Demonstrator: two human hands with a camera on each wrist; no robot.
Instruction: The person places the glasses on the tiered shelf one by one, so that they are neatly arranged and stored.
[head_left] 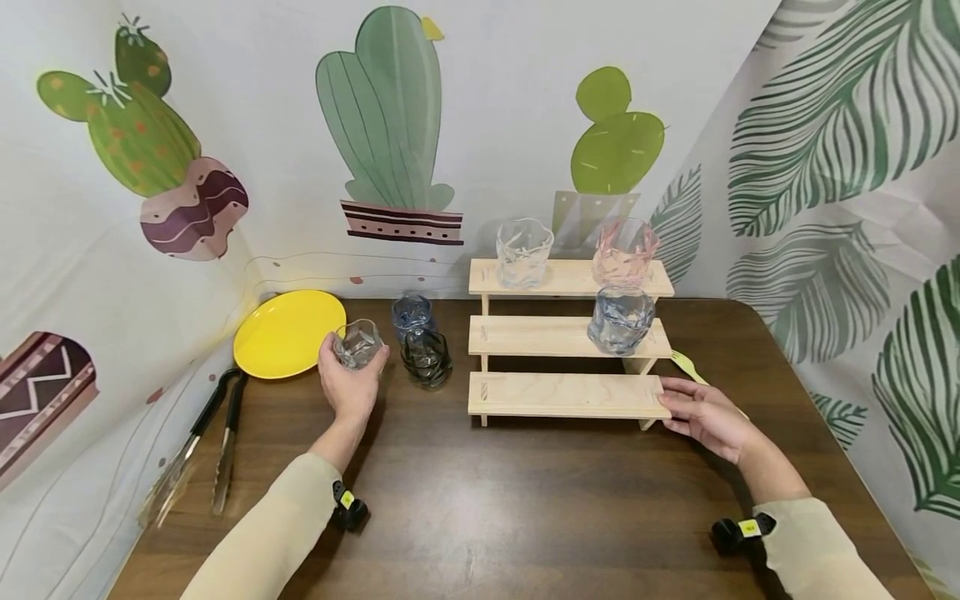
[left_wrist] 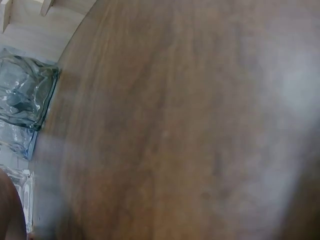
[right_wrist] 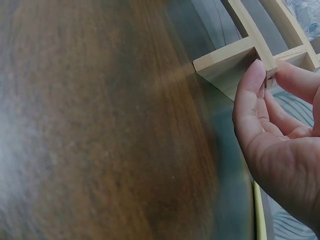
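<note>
My left hand (head_left: 351,382) grips a clear glass (head_left: 357,343) near the yellow plate, thumb on its right side and fingers on its left. To its right stand a blue glass (head_left: 413,316) and, in front of that, a dark grey glass (head_left: 426,360). With thumb and fingers, my right hand (head_left: 708,418) pinches the right end of the lowest board of a three-tier wooden rack (head_left: 570,395). On the rack's top tier are a clear glass (head_left: 523,255) and a pink glass (head_left: 626,253). A light blue glass (head_left: 621,322) sits at the right of the middle tier.
A yellow plate (head_left: 288,335) lies at the back left of the brown table (head_left: 465,508). Black-handled tongs (head_left: 225,442) lie in front of it. A light green fork (head_left: 686,365) lies right of the rack, partly behind my right hand. Printed cloth hangs behind.
</note>
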